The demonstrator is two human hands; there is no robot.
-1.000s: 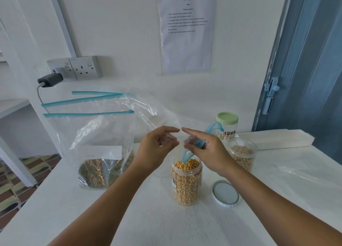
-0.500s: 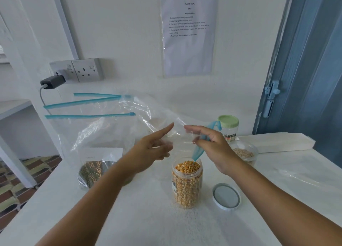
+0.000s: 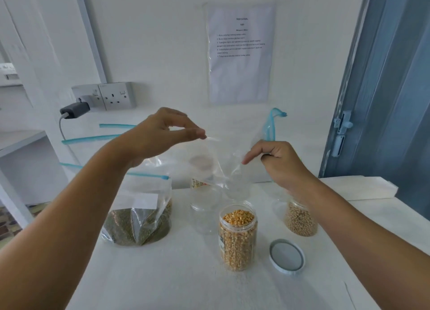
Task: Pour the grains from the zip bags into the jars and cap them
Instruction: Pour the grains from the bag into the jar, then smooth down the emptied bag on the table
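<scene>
Both hands hold the empty zip bag up above the full corn jar. Left hand fingers pinch one corner; right hand fingers curl around the other side. The pouring looks done. Next, put the bag down and twist the lid from the tabletop onto the jar.

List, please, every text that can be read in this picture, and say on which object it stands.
"TASK & GOAL": heading on the paper sheet on the wall.
Numbered lines below it: too blurred to read.
Label on the corn jar: unreadable.
Label on the jar behind the empty bag: unreadable.
</scene>
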